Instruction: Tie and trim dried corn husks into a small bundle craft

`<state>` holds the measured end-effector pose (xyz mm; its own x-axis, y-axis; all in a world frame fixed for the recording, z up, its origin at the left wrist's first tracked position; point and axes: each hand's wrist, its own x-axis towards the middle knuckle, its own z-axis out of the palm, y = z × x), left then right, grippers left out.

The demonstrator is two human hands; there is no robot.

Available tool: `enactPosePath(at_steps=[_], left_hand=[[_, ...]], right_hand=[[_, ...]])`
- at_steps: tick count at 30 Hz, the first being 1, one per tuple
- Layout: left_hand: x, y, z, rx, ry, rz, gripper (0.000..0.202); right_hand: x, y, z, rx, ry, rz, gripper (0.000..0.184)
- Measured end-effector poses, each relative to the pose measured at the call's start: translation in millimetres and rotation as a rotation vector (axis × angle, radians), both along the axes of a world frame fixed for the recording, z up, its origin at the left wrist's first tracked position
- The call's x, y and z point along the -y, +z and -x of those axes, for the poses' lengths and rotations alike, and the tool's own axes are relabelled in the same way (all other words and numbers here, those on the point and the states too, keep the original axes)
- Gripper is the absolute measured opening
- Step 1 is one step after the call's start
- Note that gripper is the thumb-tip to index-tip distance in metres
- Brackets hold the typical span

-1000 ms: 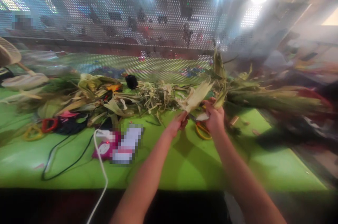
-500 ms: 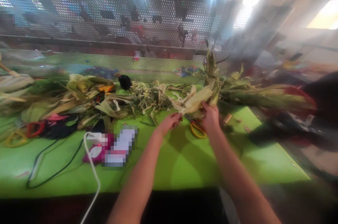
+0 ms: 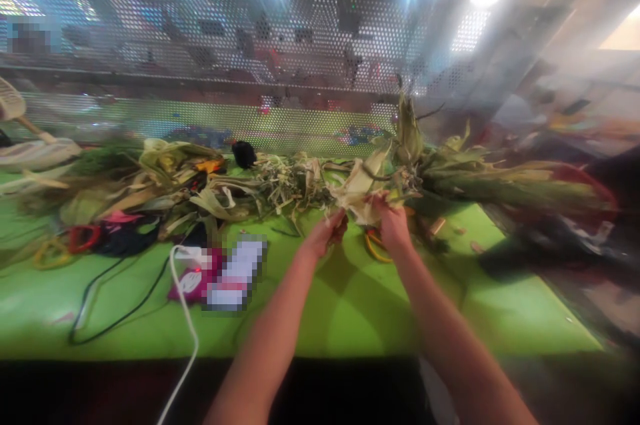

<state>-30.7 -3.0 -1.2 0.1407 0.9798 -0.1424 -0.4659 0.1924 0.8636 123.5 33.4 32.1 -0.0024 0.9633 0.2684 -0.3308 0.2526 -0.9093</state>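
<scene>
A pale corn husk point(image 3: 361, 186) is held between my two hands above the green table point(image 3: 360, 325). My left hand point(image 3: 327, 233) is closed, pinching the husk's lower left end. Closed on its right side is my right hand point(image 3: 391, 217), with the fingers partly hidden by the leaf. Yellow-handled scissors point(image 3: 374, 246) lie on the table just below the right hand, partly covered by it. Behind the hands stretches a heap of dried husks and shreds point(image 3: 285, 185). Upright husk leaves point(image 3: 407, 128) rise just beyond the right hand.
At left lie a phone point(image 3: 237, 273), a magenta item point(image 3: 193, 278) with a white cable point(image 3: 189, 325), a dark cord, and red-handled scissors point(image 3: 84, 238). A perforated metal screen point(image 3: 210, 51) runs along the back. More green husks point(image 3: 505, 185) spread at right.
My right hand has shifted slightly left, closer to my left hand. The husk between them now looks more crumpled and stands more upright. The whole view has drifted a little.
</scene>
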Motion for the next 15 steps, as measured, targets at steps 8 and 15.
enactPosePath(at_steps=[8, 15], left_hand=[[-4.4, -9.7, -6.3, -0.125, 0.052, -0.133, 0.057], [0.5, -1.5, -12.3, -0.111, -0.036, -0.072, 0.050]], right_hand=[[1.7, 10.2, -0.3, -0.387, 0.151, 0.075, 0.034], [5.5, 7.7, 8.3, -0.243, 0.168, 0.039, 0.045]])
